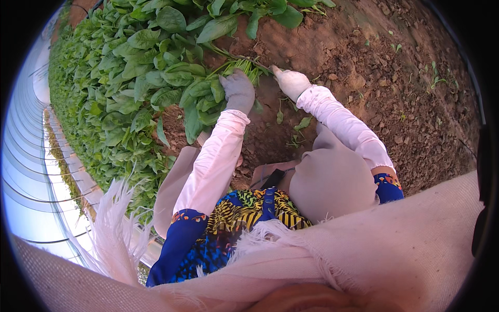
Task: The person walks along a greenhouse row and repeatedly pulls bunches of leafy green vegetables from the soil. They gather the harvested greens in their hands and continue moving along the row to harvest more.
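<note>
My left hand (238, 91), in a grey glove, is closed around a bunch of leafy greens (202, 95) that look like spinach. The leaves hang to the left of the fist, and pale green stems fan out above and to its right. My right hand (290, 81), in a light glove, grips a thin, dark tool (260, 64), its far end reaching towards the stems. The tool's handle is hidden in the fist, and its exact kind cannot be told. Both forearms wear pink sleeve covers.
Dense leafy plants (117, 89) fill the bed on the left, with more at the top. Brown, clumpy soil (374, 78) with small seedlings and loose leaves lies to the right. My bent knee (331, 175) is below the right hand. Curved greenhouse film (27, 156) stands far left.
</note>
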`<act>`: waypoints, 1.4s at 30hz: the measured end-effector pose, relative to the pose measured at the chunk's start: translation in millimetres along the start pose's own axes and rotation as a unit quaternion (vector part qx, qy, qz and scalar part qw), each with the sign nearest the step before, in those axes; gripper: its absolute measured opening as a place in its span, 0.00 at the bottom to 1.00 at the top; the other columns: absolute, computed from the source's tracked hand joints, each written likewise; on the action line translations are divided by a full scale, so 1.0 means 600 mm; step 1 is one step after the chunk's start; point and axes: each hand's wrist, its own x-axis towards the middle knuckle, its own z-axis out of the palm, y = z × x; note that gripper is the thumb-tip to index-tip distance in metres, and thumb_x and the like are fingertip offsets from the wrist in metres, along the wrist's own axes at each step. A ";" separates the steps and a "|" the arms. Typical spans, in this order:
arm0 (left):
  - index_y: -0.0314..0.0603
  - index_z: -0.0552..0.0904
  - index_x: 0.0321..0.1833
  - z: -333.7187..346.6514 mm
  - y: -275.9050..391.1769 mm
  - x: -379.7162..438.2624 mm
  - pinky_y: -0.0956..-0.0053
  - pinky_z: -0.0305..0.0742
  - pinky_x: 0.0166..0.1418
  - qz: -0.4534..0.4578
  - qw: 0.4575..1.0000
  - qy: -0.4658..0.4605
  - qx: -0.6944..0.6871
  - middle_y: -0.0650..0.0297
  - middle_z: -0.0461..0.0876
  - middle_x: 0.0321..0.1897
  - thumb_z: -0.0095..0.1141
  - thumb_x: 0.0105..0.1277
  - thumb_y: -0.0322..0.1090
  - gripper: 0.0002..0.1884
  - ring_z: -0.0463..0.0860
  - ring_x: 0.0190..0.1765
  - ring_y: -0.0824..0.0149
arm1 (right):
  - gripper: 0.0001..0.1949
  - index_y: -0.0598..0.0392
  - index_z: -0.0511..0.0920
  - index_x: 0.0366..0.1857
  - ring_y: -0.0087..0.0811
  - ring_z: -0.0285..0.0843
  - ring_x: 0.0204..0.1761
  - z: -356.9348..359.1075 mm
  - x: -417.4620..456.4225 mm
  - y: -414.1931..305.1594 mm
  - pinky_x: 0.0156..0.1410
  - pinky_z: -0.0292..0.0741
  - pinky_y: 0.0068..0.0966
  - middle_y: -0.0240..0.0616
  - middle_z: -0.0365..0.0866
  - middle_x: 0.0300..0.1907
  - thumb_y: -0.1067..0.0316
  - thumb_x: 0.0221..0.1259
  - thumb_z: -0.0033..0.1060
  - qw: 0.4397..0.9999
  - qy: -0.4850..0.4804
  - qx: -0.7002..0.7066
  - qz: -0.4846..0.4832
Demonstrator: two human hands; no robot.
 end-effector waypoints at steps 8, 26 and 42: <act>0.26 0.63 0.72 0.030 -0.002 0.005 0.46 0.54 0.81 0.011 0.998 0.047 0.026 0.50 0.82 0.59 0.67 0.63 0.52 0.44 0.80 0.63 0.53 | 0.23 0.60 0.69 0.70 0.51 0.87 0.48 -0.020 -0.066 0.034 0.51 0.81 0.46 0.52 0.87 0.44 0.68 0.74 0.42 0.999 0.006 -0.024 0.024; 0.28 0.62 0.76 0.003 -0.010 -0.003 0.42 0.44 0.82 0.014 0.999 -0.029 -0.003 0.46 0.79 0.64 0.39 0.76 0.34 0.28 0.77 0.68 0.51 | 0.22 0.55 0.68 0.71 0.52 0.86 0.48 -0.032 -0.042 0.000 0.52 0.80 0.46 0.52 0.87 0.45 0.60 0.77 0.46 0.999 0.025 0.009 0.031; 0.25 0.65 0.74 0.037 0.001 -0.018 0.44 0.52 0.80 0.015 0.999 0.026 0.030 0.46 0.81 0.60 0.42 0.75 0.34 0.27 0.80 0.63 0.52 | 0.21 0.53 0.70 0.69 0.54 0.87 0.43 0.004 -0.054 0.006 0.47 0.80 0.48 0.55 0.86 0.37 0.62 0.77 0.42 0.999 0.003 0.008 0.050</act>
